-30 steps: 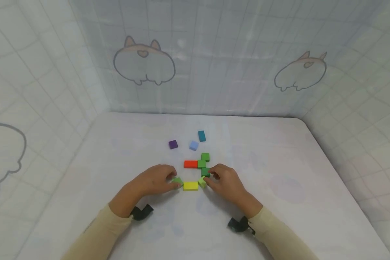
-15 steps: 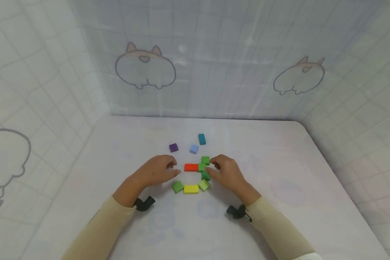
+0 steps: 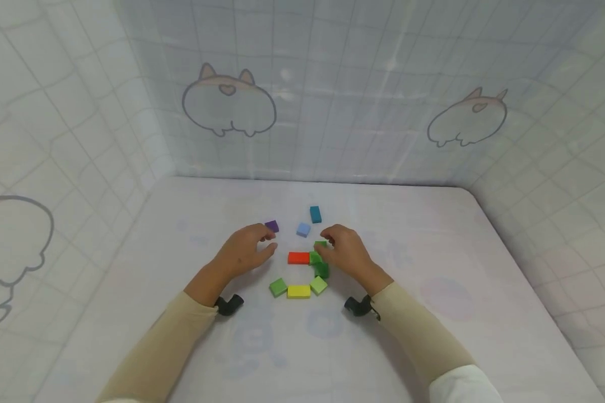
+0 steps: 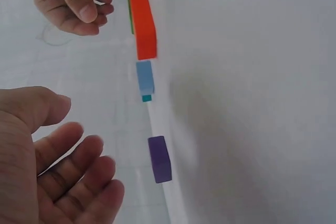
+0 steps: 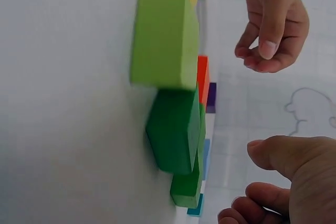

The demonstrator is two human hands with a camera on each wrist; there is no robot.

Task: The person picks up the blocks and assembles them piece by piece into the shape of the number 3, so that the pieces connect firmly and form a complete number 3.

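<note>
My left hand [image 3: 244,249], fingers loosely bent and holding nothing, hovers just in front of the purple block [image 3: 272,226]. Above the column of green blocks [image 3: 315,258] is my right hand [image 3: 347,252], also holding nothing; its fingers partly cover the far green block. A red block [image 3: 298,258] lies against the column's left side, and a dark green block [image 5: 173,129] sits at its near end. Closer to me, a yellow block [image 3: 298,291] lies between a turned green block [image 3: 278,287] on the left and a turned light green block [image 3: 319,285] on the right.
Beyond the red block lie a light blue block [image 3: 303,230] and a teal block [image 3: 315,214]. All rest on a white-covered table [image 3: 408,336]. Pale sheets with grid lines and cartoon animals [image 3: 229,106] enclose its back and sides.
Both hands have left the green and light green blocks beside the yellow one and moved forward, away from my body. Those two blocks now lie turned on the table.
</note>
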